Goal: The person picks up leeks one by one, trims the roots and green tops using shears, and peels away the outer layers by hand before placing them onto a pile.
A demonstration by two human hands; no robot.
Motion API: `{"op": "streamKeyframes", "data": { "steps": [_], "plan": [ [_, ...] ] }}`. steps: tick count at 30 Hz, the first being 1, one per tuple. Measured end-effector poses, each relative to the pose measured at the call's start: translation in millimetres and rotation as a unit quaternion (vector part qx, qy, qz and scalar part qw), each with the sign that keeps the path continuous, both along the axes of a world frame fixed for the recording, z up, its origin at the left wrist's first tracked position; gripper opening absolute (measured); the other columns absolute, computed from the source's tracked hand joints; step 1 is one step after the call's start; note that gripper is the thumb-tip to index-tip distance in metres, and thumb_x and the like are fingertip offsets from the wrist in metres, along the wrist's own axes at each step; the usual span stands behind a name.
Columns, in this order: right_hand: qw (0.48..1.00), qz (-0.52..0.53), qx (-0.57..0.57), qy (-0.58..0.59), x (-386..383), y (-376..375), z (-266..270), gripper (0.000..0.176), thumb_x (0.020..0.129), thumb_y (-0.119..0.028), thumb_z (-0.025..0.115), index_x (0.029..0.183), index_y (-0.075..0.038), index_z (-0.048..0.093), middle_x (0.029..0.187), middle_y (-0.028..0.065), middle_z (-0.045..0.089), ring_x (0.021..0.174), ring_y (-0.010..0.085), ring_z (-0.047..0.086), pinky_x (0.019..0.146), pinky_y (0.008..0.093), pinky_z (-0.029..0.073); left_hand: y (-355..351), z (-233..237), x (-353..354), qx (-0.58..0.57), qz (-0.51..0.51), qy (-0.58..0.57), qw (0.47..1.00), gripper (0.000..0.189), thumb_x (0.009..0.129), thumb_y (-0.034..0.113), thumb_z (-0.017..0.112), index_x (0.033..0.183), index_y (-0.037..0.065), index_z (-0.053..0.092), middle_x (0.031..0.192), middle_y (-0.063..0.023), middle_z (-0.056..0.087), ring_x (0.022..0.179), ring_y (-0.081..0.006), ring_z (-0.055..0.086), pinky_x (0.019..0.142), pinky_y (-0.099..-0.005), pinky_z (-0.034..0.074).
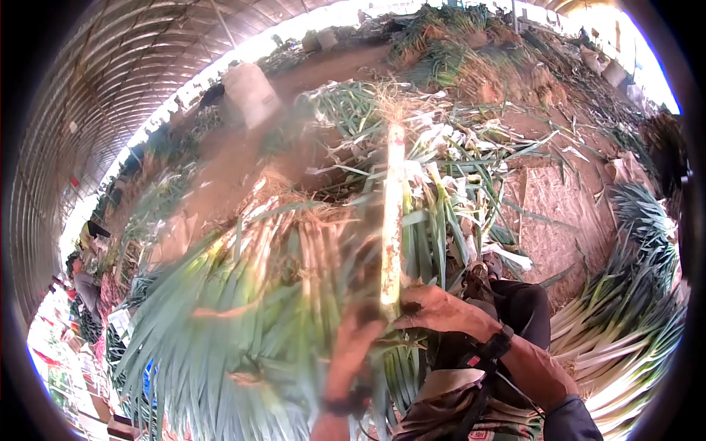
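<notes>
A single long leek (pixel 392 220) stands at the middle of the view, held lengthwise above the heap, its root tuft pointing away from the person and its green end toward the lap. The shaft is a straight, smooth cylinder, whitish with brown smears of soil, turning pale green near the hands. The right hand (pixel 423 303) has its grip closed around that lower end; the left hand (pixel 362 317) is just beside it, so blurred that I cannot tell whether its fingers are clamped or apart. Directly around them spreads a bundle of leeks (pixel 220 331), broad blue-green blades fanning toward the lower left, pale shanks and stringy, tan roots lying farther up. Beyond the leek lies a loose litter of trimmings (pixel 441 147), limp, papery and whitish mixed with green strips. To the right, a creased brownish sheet (pixel 562 213) is spread on the bare reddish-brown earth floor (pixel 323 70), and past it more leeks (pixel 618 323) lie in a thick, glossy curve. A bulky, pale sack (pixel 250 95) stands farther off, near another shaggy heap (pixel 448 59). Overhead at left arches a ribbed, curved roof (pixel 125 73), with bright daylight along its open edge; another person (pixel 87 287) is near the left side.
</notes>
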State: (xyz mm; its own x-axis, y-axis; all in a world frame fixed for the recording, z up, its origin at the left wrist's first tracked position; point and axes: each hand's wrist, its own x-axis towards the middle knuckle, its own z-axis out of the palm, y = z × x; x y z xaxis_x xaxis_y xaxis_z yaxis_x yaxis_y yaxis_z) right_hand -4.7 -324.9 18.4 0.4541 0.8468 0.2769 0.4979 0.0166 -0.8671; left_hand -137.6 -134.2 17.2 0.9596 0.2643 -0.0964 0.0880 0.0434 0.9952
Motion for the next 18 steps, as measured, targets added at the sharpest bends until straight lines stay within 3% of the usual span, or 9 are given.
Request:
{"op": "streamKeyframes", "data": {
  "steps": [4, 5, 8, 10, 12, 13, 14, 17, 18],
  "plan": [
    [0.996, -0.029, -0.066, 0.056, 3, -15, 22, 0.030, 0.091, -0.016, 0.076, 0.113, 0.002, 0.067, 0.093, 0.0168, 0.066, 0.079, 0.0252, 0.064, 0.072, 0.0373, 0.049, 4, -2, -5, -0.082, 0.001, 0.030, 0.996, 0.046, 0.089, 0.009, 0.065, 0.133, 0.000, 0.057, 0.120, -0.0081, 0.067, 0.107, -0.0177, 0.062, 0.094, -0.0311, 0.051],
    [0.994, -0.057, -0.014, -0.090, 6, -17, 22, 0.023, 0.098, -0.018, 0.068, 0.115, -0.002, 0.069, 0.089, 0.0117, 0.073, 0.072, 0.0177, 0.072, 0.063, 0.0318, 0.061, 6, -4, -6, -0.104, 0.006, 0.039, 0.994, 0.046, 0.089, 0.008, 0.065, 0.133, 0.000, 0.057, 0.120, -0.0082, 0.066, 0.107, -0.0181, 0.062, 0.094, -0.0311, 0.051],
    [0.992, -0.077, -0.039, -0.090, 18, -23, 33, 0.028, 0.096, -0.016, 0.068, 0.121, -0.004, 0.070, 0.085, 0.0115, 0.073, 0.065, 0.0213, 0.069, 0.061, 0.0343, 0.059, 9, -13, -12, -0.107, 0.002, 0.036, 0.994, 0.046, 0.090, 0.008, 0.063, 0.134, -0.002, 0.058, 0.118, -0.0090, 0.067, 0.107, -0.0177, 0.062, 0.094, -0.0297, 0.050],
    [0.979, -0.152, -0.042, -0.131, 26, -22, 35, 0.017, 0.094, -0.013, 0.070, 0.104, 0.000, 0.066, 0.079, 0.0125, 0.065, 0.064, 0.0232, 0.064, 0.060, 0.0376, 0.052, 19, -31, -16, -0.036, -0.036, 0.034, 0.998, 0.046, 0.092, 0.012, 0.063, 0.136, -0.002, 0.059, 0.116, -0.0085, 0.068, 0.105, -0.0162, 0.062, 0.094, -0.0289, 0.050],
    [0.959, -0.229, -0.054, -0.157, 39, -18, 39, 0.011, 0.092, -0.009, 0.070, 0.091, 0.000, 0.064, 0.073, 0.0124, 0.062, 0.062, 0.0236, 0.060, 0.058, 0.0401, 0.048, 5, -29, -19, -0.058, -0.019, 0.053, 0.997, 0.041, 0.093, 0.020, 0.065, 0.126, -0.003, 0.063, 0.115, -0.0114, 0.068, 0.103, -0.0205, 0.065, 0.092, -0.0328, 0.053],
    [0.958, -0.237, -0.053, -0.151, 46, -20, 43, 0.010, 0.092, -0.009, 0.070, 0.091, -0.001, 0.066, 0.075, 0.0125, 0.064, 0.063, 0.0231, 0.061, 0.056, 0.0402, 0.048, 0, -28, -19, -0.068, -0.011, 0.062, 0.996, 0.040, 0.093, 0.024, 0.066, 0.121, -0.004, 0.065, 0.115, -0.0129, 0.068, 0.102, -0.0227, 0.067, 0.090, -0.0348, 0.054],
    [0.947, -0.266, -0.059, -0.169, 58, -19, 40, 0.008, 0.093, -0.010, 0.067, 0.093, -0.002, 0.067, 0.073, 0.0123, 0.066, 0.061, 0.0245, 0.064, 0.055, 0.0393, 0.051, 10, -40, -20, 0.034, -0.051, 0.043, 0.997, 0.041, 0.095, 0.027, 0.065, 0.121, -0.005, 0.065, 0.116, -0.0126, 0.067, 0.105, -0.0235, 0.066, 0.093, -0.0350, 0.054],
    [0.915, -0.353, -0.041, -0.191, 90, -23, 36, 0.010, 0.094, -0.011, 0.064, 0.096, -0.002, 0.068, 0.070, 0.0135, 0.067, 0.057, 0.0273, 0.065, 0.054, 0.0385, 0.054, 3, -27, -26, -0.012, -0.035, 0.081, 0.996, 0.046, 0.094, 0.028, 0.066, 0.127, -0.004, 0.064, 0.117, -0.0130, 0.067, 0.112, -0.0250, 0.066, 0.097, -0.0354, 0.053],
    [0.920, -0.377, -0.013, -0.108, 94, -24, 37, 0.012, 0.095, -0.013, 0.064, 0.097, -0.002, 0.068, 0.071, 0.0134, 0.067, 0.059, 0.0267, 0.065, 0.055, 0.0373, 0.054, 5, -32, -28, -0.030, -0.035, 0.078, 0.996, 0.048, 0.094, 0.028, 0.066, 0.130, -0.004, 0.063, 0.119, -0.0136, 0.068, 0.114, -0.0256, 0.065, 0.099, -0.0356, 0.052]
  ]
}}
